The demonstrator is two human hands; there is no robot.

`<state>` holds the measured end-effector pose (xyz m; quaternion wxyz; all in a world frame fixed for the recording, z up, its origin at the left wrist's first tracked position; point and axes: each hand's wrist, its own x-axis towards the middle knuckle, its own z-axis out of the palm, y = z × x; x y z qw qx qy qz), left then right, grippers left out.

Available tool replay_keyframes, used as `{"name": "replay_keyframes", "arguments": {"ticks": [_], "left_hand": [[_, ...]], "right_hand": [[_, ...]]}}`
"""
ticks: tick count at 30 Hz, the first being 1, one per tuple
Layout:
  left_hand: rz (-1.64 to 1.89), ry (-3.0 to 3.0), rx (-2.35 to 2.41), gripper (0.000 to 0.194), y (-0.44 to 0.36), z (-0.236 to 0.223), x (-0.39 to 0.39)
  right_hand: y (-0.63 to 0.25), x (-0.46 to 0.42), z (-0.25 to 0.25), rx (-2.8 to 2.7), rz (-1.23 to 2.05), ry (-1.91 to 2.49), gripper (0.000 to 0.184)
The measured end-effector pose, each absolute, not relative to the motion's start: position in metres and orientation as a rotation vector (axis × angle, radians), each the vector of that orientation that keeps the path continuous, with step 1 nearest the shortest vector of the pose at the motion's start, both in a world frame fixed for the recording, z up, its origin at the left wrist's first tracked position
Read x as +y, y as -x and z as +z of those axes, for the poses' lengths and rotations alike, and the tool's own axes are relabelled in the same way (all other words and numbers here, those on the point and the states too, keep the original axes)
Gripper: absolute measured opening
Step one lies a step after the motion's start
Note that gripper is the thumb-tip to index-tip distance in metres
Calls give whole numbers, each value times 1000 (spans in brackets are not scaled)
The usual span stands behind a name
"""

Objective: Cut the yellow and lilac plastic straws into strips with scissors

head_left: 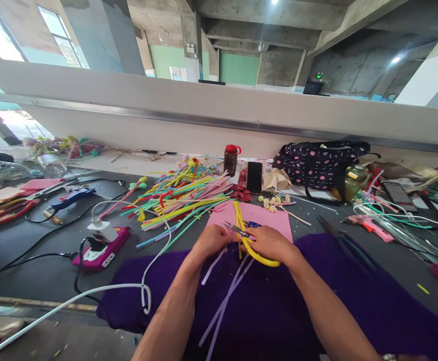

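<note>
My right hand point(266, 243) is closed around scissors point(258, 256) with thick yellow handles, over a dark purple cloth point(275, 301). Their metal blades point left, towards my left hand point(212, 241). That hand is closed in a pinch, and a lilac fuzzy stem point(213, 266) hangs below its fingers. Two longer lilac stems point(224, 307) cross beneath my right hand and trail over the cloth; what grips their upper ends is hidden. Just behind the hands lies a pink sheet point(279, 220), with a small dark blue object point(252, 224) partly hidden on it.
A heap of coloured fuzzy stems point(189, 193) lies behind left. A power strip point(116, 245) with white cables sits left. At the back stand a bottle point(231, 159), a phone point(254, 177) and a patterned bag point(312, 165). Pliers point(349, 243) and a pink glue gun point(373, 226) lie right.
</note>
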<state>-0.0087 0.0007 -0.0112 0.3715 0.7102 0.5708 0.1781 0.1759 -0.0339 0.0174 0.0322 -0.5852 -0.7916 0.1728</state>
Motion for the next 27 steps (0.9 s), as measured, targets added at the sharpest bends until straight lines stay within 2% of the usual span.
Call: {"name": "replay_keyframes", "arguments": {"ticks": [8, 14, 19, 23, 27], "left_hand": [[387, -1824, 1407, 40, 8, -14, 1], [378, -1802, 1469, 29, 8, -12, 0], [604, -1628, 1422, 21, 13, -17, 7], [827, -1377, 1270, 24, 14, -14, 9], [917, -1235, 1124, 28, 16, -7, 7]], "right_hand": [[-173, -36, 15, -2485, 453, 1838, 40], [-174, -34, 16, -2468, 501, 1810, 39], [-185, -33, 23, -2335, 421, 1840, 42], [-189, -38, 34, -2277, 391, 1770, 50], [-184, -44, 36, -2297, 396, 1738, 50]]}}
